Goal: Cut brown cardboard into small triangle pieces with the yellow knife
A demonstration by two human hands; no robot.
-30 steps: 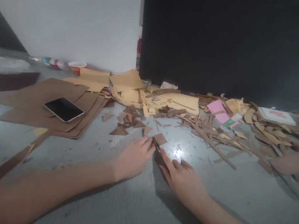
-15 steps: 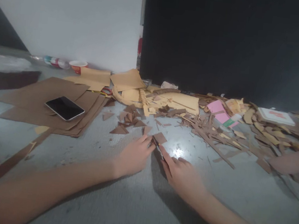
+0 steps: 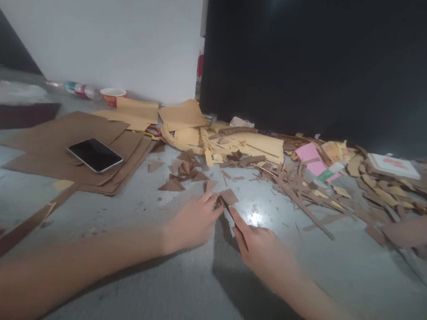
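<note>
My left hand (image 3: pixel 194 222) is closed, its fingertips pressing a small brown piece of paper (image 3: pixel 229 197) near the middle of the table. From the right, my right hand (image 3: pixel 263 245) grips a slim dark tool (image 3: pixel 230 209), index finger stretched along it. The tool's tip meets the paper beside my left fingertips; its exact kind is too blurred to tell. Just beyond my left hand lie several brown paper triangles (image 3: pixel 183 169), some overlapping in a loose heap.
A smartphone (image 3: pixel 95 155) rests on stacked brown sheets (image 3: pixel 63 127) at the left. Yellow paper (image 3: pixel 136 111) and a paper cup (image 3: pixel 113 96) are behind. Brown strips (image 3: pixel 303 188), a pink sheet (image 3: pixel 310 158) and a white box (image 3: pixel 393 166) lie right, near another person's arm (image 3: pixel 421 227).
My right hand has shifted slightly, with the tool lying lower and more covered by its fingers. The left hand stays nearly still on the paper.
</note>
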